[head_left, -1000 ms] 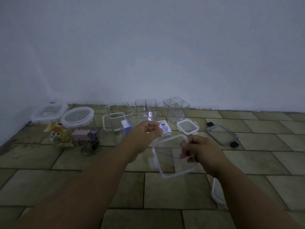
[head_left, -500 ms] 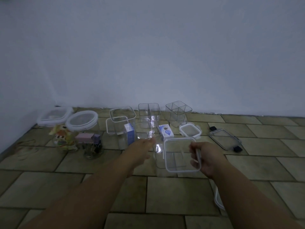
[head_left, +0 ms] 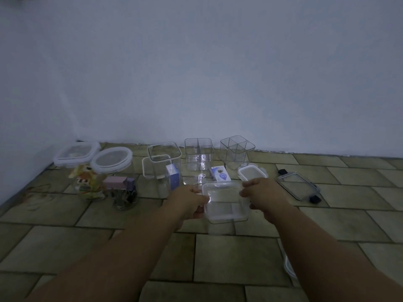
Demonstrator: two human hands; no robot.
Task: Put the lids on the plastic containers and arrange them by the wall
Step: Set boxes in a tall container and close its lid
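Observation:
I hold a square clear lid with a white rim flat above the tiled floor, over a clear container whose walls show faintly beneath it. My left hand grips its left edge and my right hand grips its right edge. Two lidded jars stand at the left by the wall: a square-lidded one and a round-lidded one. Open clear containers stand further right: a tall square one, a divided one and a four-cell one.
A small white-rimmed lid lies behind my right hand. A rectangular lid with black clips lies at the right. A white lid leans on the tall container. Small blue-and-white boxes sit mid-floor. Another lid edge shows under my right forearm.
The lid went from tilted in my right hand to level. My left hand came onto its left edge, so both hands now hold it, lower over the container.

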